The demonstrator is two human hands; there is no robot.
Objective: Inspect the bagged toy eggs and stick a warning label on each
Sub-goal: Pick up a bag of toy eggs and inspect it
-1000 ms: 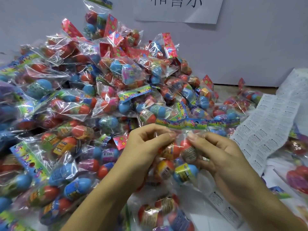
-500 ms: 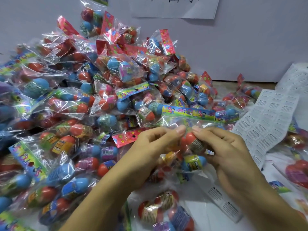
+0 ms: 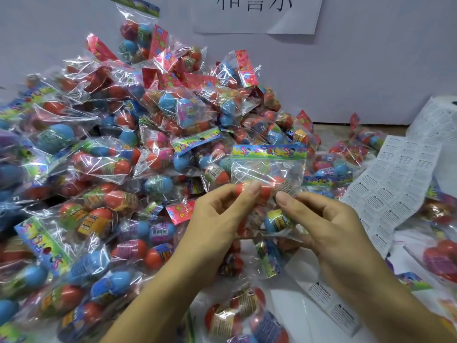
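Both hands hold one bag of toy eggs (image 3: 268,184) upright in front of a heaped pile of bags (image 3: 118,157). The left hand (image 3: 217,226) and right hand (image 3: 329,226) each pinch its crinkly clear film. The slick film could slip, or crease and likely stop a label from the warning label sheet (image 3: 395,184) sticking flat. The eggs are smooth, rounded plastic.

White tabletop (image 3: 284,315), heaped egg bags (image 3: 103,164), seemingly label sheets (image 3: 395,184)
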